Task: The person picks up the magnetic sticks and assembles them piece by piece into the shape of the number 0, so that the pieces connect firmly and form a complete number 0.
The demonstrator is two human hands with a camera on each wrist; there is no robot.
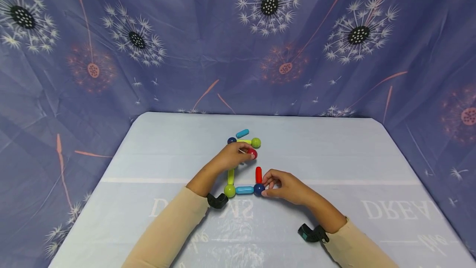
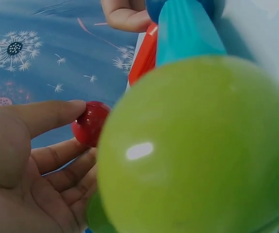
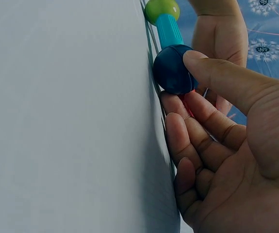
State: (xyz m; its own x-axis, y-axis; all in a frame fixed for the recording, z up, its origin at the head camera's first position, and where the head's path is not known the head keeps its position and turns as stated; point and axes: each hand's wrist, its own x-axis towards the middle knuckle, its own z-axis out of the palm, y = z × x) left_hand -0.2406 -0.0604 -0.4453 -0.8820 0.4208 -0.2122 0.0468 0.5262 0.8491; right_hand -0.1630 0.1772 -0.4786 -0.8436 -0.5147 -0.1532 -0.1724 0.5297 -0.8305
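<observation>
A red ball [image 1: 252,154] is pinched between the thumb and fingers of my left hand [image 1: 232,156], above the table. My right hand [image 1: 284,186] pinches a dark blue ball [image 1: 259,190] at the near right corner of a toy ball-and-rod frame. From that ball a red rod [image 1: 258,175] points away from me, and a light blue rod [image 1: 244,190] runs left to a green ball [image 1: 229,190]. A yellow-green rod [image 1: 231,176] extends from the green ball and passes under my left hand, which hides part of it. The left wrist view shows the green ball very close.
Beyond my left hand lie another dark blue ball [image 1: 232,140], a yellow rod [image 1: 243,141] and a second green ball [image 1: 255,142] in a row. A loose light blue rod [image 1: 242,133] lies behind them. A patterned cloth [image 1: 208,44] hangs behind the white table [image 1: 316,148].
</observation>
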